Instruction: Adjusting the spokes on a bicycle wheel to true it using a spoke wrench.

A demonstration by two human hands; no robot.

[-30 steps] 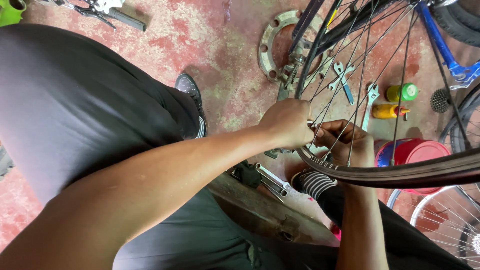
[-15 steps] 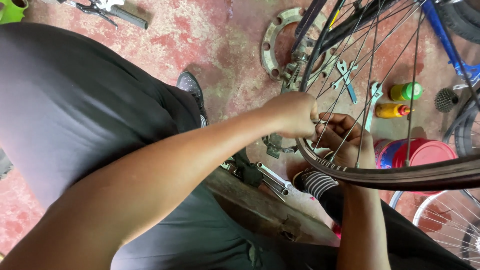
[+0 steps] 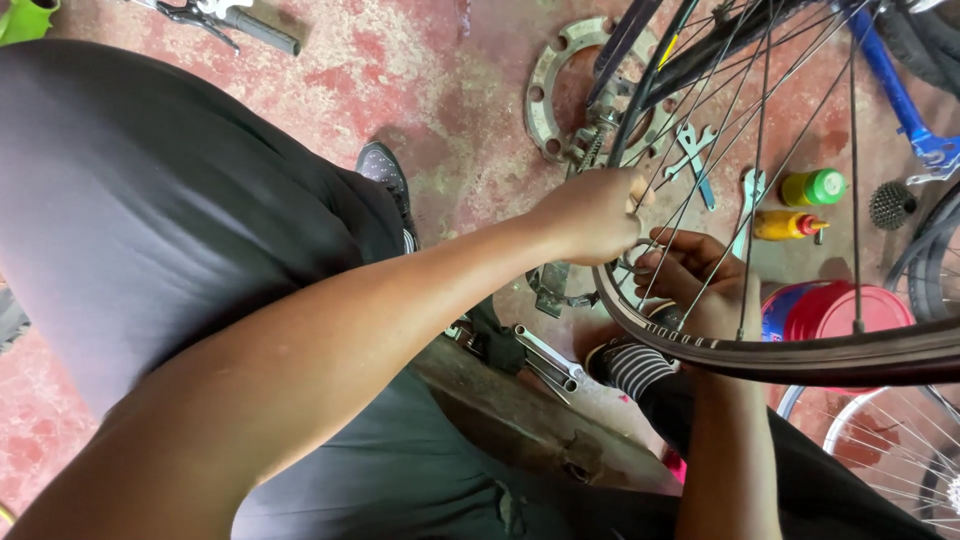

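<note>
Left hand (image 3: 595, 212) curling shut around the spokes (image 3: 700, 190) just inside the rim (image 3: 800, 352) of the bicycle wheel, fingers pressed together, thumb side up. Right hand (image 3: 700, 280) reaching up from below between the spokes, fingers bent and pinching at a spoke close to the rim, just beside the left hand and nearly touching it. Wheel standing upright in front of the knees, its dark rim curving under both hands and running off to the right edge of the view.

Lying on the red, worn floor (image 3: 400, 90) beyond the wheel: a small bottle with a yellow body and green cap (image 3: 812, 187), on its side, and just below it a yellow-orange bottle with a red nozzle (image 3: 785, 225), also on its side; labels too small to make out. Sitting lower right, partly behind the rim, a round red tub (image 3: 850, 312) with a blue band. Resting near the bottles, two flat wrenches (image 3: 695, 155), and farther back a grey metal ring with holes (image 3: 550, 90). Showing at the right edge, a small toothed sprocket cluster (image 3: 892, 203) and a blue bicycle frame tube (image 3: 895, 90). Lying at the top left, a dark handlebar grip with a lever (image 3: 235, 20) and a bright green object (image 3: 25, 18) in the corner. Filling the left of the view, dark trousers (image 3: 150, 220).
</note>
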